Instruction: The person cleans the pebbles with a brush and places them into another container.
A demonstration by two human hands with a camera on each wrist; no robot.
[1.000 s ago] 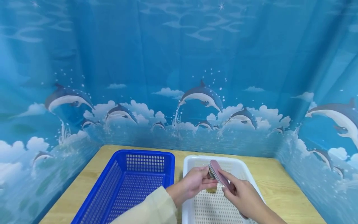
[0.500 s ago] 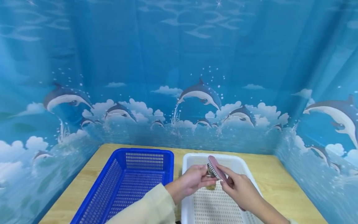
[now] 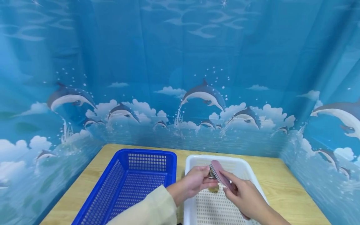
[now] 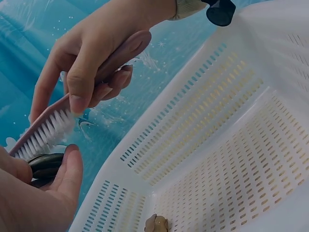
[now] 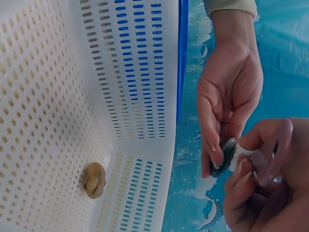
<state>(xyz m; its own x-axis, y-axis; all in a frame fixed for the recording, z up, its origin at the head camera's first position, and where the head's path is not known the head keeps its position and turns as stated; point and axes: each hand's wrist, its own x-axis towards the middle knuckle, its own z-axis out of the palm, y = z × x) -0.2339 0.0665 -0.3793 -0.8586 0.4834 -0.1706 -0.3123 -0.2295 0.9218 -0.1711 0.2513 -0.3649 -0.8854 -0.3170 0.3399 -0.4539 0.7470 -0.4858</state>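
Note:
My left hand [image 3: 194,182] pinches a small dark, glossy, rounded object [image 4: 46,166] with ridges between thumb and fingers. Its exact kind is unclear, and fingers cover part of it. My right hand [image 3: 247,197] grips a pink brush [image 3: 220,175] by its handle. The white bristles [image 4: 48,130] face the dark object and touch or nearly touch it. Both hands are above the white basket [image 3: 239,160] in the head view. A tan, lumpy glossy object [image 5: 94,180] lies on the basket's floor near a corner.
To the left of the white basket stands a blue plastic basket [image 3: 113,164] with slotted walls. Both baskets rest on a light wood table [image 3: 284,187]. A blue curtain [image 3: 180,62] printed with dolphins surrounds the table at the back and sides.
The brush has shifted slightly up and then back down along the dark object. Both hands keep their holds, and the head view has moved a little. The tan object stays in the basket.

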